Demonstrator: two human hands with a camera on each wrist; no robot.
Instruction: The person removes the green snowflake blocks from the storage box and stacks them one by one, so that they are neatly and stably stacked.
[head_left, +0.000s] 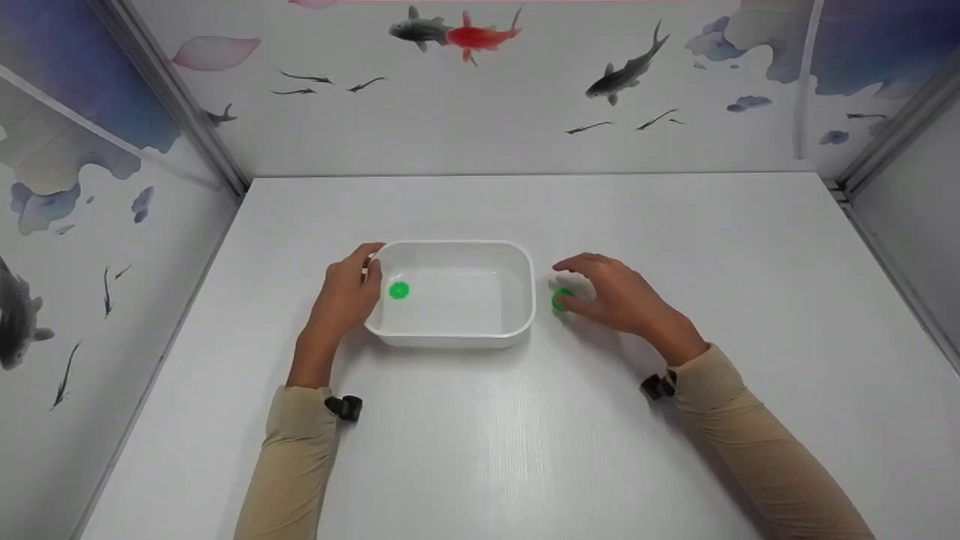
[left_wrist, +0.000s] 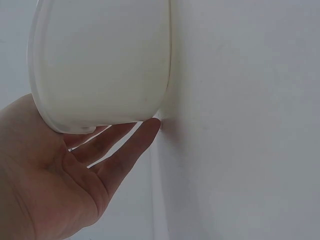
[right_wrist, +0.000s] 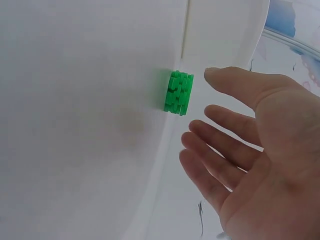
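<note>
A white rectangular plastic tub [head_left: 442, 341] with rounded corners stands on the table. My left hand [head_left: 346, 291] holds its left end, thumb at the rim. In the left wrist view, the fingers [left_wrist: 131, 145] of that hand lie along the tub's [left_wrist: 105, 60] outer wall, and the thumb is hidden. Inside the tub, near its left end, lies a round green disc [head_left: 398, 290] with a notched edge. Just right of the tub, my right hand [head_left: 611, 294] hovers with spread fingers over a short green stack of toothed discs [right_wrist: 179, 93]. The right wrist view shows a gap between fingers and stack.
The white table [head_left: 480, 450] carries the tub. Patterned panels with painted fish rise behind [head_left: 525, 135] and on the left [head_left: 112, 247]. A plain panel [head_left: 915, 165] borders the right side. Black wrist cameras sit at both sleeves.
</note>
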